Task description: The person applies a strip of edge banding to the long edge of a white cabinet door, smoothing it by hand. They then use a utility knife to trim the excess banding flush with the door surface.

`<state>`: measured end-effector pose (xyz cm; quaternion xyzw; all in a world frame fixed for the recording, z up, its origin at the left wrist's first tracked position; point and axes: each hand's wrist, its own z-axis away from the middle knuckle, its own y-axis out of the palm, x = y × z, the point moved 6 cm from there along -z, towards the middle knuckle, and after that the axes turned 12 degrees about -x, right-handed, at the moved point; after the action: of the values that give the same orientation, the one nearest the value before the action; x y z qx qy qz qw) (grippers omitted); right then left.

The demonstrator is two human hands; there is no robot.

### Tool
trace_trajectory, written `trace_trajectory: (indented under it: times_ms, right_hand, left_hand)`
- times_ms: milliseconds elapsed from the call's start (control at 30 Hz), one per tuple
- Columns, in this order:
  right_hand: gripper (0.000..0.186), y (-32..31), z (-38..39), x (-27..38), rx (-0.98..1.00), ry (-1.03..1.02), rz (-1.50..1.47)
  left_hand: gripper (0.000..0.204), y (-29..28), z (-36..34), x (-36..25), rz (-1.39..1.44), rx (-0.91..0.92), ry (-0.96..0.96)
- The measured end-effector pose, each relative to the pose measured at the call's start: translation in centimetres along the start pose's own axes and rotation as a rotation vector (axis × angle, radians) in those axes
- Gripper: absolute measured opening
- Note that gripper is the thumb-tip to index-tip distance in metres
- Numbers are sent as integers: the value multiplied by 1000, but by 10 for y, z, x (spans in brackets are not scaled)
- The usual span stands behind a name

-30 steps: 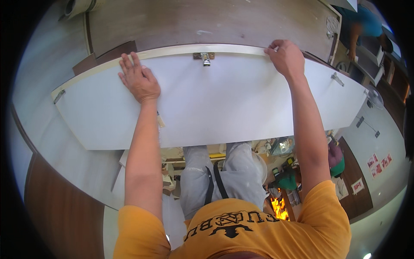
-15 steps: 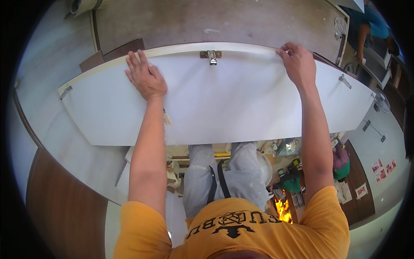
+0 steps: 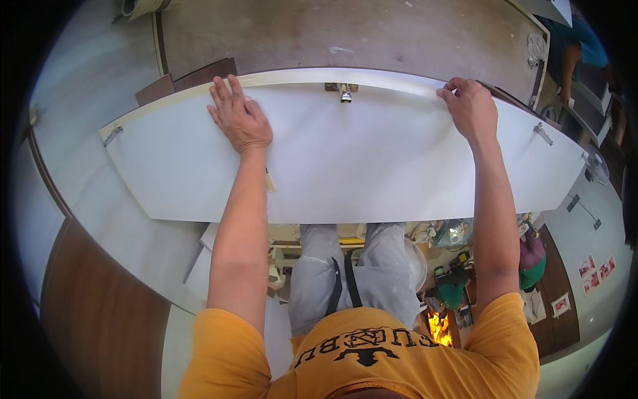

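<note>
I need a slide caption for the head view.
Left hand spread on a white panel, right hand at its far edge.

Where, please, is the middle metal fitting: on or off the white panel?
On the white panel: the metal fitting sits at its far edge, between left hand and right hand. Its fastening is unclear.

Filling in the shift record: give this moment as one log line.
left hand: flat on white panel; right hand: at far edge; middle fitting: between hands
</note>
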<state>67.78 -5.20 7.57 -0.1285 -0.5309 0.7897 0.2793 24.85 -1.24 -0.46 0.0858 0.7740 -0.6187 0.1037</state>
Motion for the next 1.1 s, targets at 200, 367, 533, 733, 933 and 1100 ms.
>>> trace_trajectory:
  times_ms: [200, 367, 533, 733, 933, 1100]
  right_hand:
    - [26, 4, -12, 7, 31, 5, 51]
    - [26, 9, -13, 2, 32, 20, 41]
    - [25, 9, -12, 5, 69, 64, 60]
    - [26, 8, -14, 7, 73, 66, 71]
    - [27, 7, -15, 7, 45, 71, 62]
    - [28, 7, -15, 6, 38, 37, 66]
  left_hand:
    - [62, -1, 0, 1, 1, 4, -2]
    - [62, -1, 0, -1, 28, -8, 4]
    - [62, -1, 1, 1, 8, 0, -3]
    - [62, -2, 1, 0, 17, -7, 0]
    - [62, -1, 0, -1, 16, 4, -7]
    - [62, -4, 0, -3, 25, -2, -7]
